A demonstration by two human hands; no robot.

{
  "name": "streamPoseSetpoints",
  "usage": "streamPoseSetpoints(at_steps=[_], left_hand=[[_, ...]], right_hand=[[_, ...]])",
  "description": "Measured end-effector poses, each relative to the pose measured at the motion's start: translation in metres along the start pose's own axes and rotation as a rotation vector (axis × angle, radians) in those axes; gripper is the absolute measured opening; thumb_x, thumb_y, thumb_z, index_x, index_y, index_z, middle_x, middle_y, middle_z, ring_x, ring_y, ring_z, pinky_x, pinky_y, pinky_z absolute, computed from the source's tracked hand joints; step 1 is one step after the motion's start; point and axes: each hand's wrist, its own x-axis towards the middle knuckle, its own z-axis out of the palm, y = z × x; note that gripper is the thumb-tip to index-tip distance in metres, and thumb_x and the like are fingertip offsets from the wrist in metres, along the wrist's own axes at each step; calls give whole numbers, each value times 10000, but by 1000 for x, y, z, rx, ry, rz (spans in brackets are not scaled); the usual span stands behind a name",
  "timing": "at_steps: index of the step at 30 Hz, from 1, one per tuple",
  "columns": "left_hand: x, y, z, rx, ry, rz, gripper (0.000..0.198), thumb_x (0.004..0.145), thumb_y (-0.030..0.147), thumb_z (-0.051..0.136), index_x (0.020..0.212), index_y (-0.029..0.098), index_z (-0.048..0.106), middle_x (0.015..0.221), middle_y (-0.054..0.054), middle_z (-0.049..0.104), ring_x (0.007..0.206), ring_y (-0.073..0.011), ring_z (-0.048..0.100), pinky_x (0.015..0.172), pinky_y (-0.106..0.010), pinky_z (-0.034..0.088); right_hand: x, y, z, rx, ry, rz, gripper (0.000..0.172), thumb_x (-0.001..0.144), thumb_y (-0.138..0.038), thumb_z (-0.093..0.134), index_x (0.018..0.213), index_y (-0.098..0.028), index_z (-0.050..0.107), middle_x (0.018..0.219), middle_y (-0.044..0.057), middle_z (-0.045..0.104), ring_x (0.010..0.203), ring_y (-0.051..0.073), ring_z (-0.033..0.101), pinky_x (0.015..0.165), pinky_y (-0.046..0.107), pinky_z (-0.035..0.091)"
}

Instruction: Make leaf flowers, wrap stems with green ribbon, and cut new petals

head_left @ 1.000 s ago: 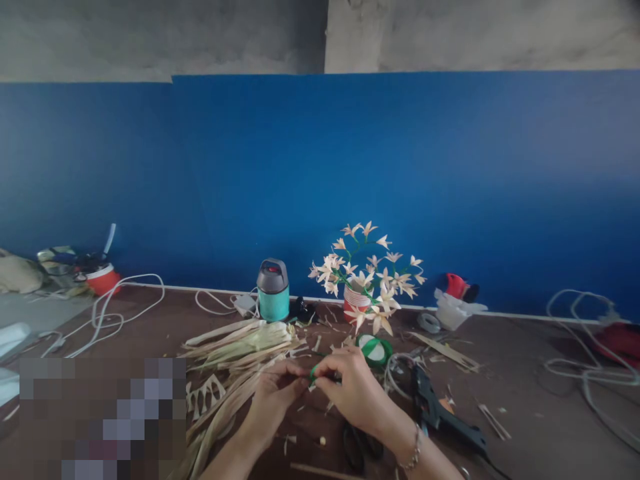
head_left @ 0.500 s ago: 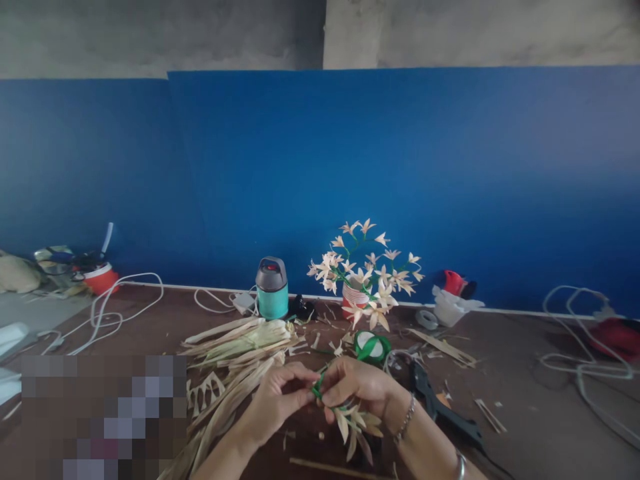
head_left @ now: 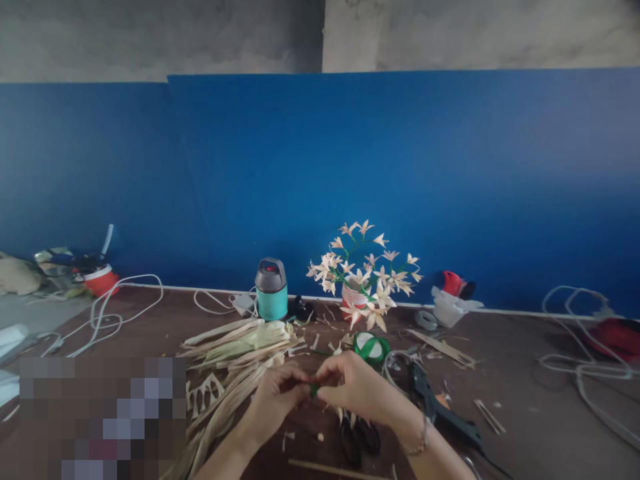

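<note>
My left hand (head_left: 280,398) pinches a small piece of green tape (head_left: 314,390) with thumb and fingertips. From the other side, my right hand (head_left: 353,387) has its fingers closed on the same green piece, and the two sets of fingertips almost meet. Pale husk flowers (head_left: 353,419) show only in part beneath my right palm; their stem is hidden by the fingers. Just below that hand lie black-handled scissors (head_left: 360,441). Behind it rests a roll of green tape (head_left: 371,347). Dried husk strips (head_left: 235,393) spread beside my left forearm.
Farther back, a red-and-white pot (head_left: 355,297) holds pale flowers on green stems. A teal canister (head_left: 271,290) stands left of it. A black glue gun (head_left: 445,410) lies to the right, near a white plastic bag (head_left: 454,307). White cables (head_left: 107,313) loop across the table (head_left: 520,360).
My right hand has rolled over the stem, so the flowers that hung below it are now mostly covered. The scissors' black handles have come into sight. My left hand stays nearly in place.
</note>
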Motion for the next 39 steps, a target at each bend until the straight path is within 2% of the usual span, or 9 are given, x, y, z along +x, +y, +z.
streamPoseSetpoints(at_steps=[2,4,8,14,18,21,27,33,39], left_hand=[[1,-4,2,-67,15,-35,267,597,371,769,688,138,676,606,2,602,492,-103,510,499,-220,374],[1,-6,5,-100,42,-56,306,590,400,773,688,131,664,537,6,594,461,-99,498,486,-215,361],[1,-5,7,-151,85,-62,330,571,413,788,659,133,636,483,16,581,440,-96,496,484,-213,363],[1,-6,4,-181,62,-78,360,508,407,826,626,140,615,545,31,579,462,-85,498,478,-203,383],[-1,-4,4,-158,33,-97,353,506,402,830,619,137,626,580,29,583,474,-77,489,485,-202,395],[-1,-4,4,-117,-8,-98,351,514,415,824,622,134,643,560,29,575,462,-78,483,478,-203,392],[-1,1,1,-46,-11,-36,334,560,439,794,648,137,683,603,13,585,488,-90,498,482,-206,387],[-5,14,-3,66,-83,88,240,668,391,737,677,154,704,638,-4,589,550,-120,538,536,-227,412],[-7,20,-4,185,-125,234,190,730,352,692,680,169,709,620,-6,583,616,-138,534,627,-245,406]], right_hand=[[-3,-3,7,-280,172,-87,154,650,-166,594,754,-185,704,689,18,688,680,154,588,788,301,415],[-4,-4,14,-514,274,-166,121,674,-153,585,701,-198,694,676,23,685,730,170,594,962,390,297],[-2,-1,18,-649,284,-241,186,739,-139,553,626,-205,685,626,27,680,736,160,592,1024,403,189],[1,-1,12,-383,249,-160,165,700,-163,613,579,-225,705,586,-22,680,603,115,567,995,357,256],[4,5,11,-170,156,-43,88,626,-186,647,603,-183,732,576,7,679,561,132,564,650,255,417],[6,12,11,-54,100,30,87,583,-193,673,632,-162,738,574,7,668,543,124,536,492,210,352],[8,12,10,48,66,50,69,603,-191,681,601,-138,724,527,-13,611,503,83,452,475,200,312],[6,5,-1,433,-194,118,160,611,-252,722,557,-105,688,369,-69,437,379,25,233,393,203,136],[14,23,5,781,-453,167,247,523,-320,760,582,-97,672,500,21,633,370,27,354,390,187,171]])
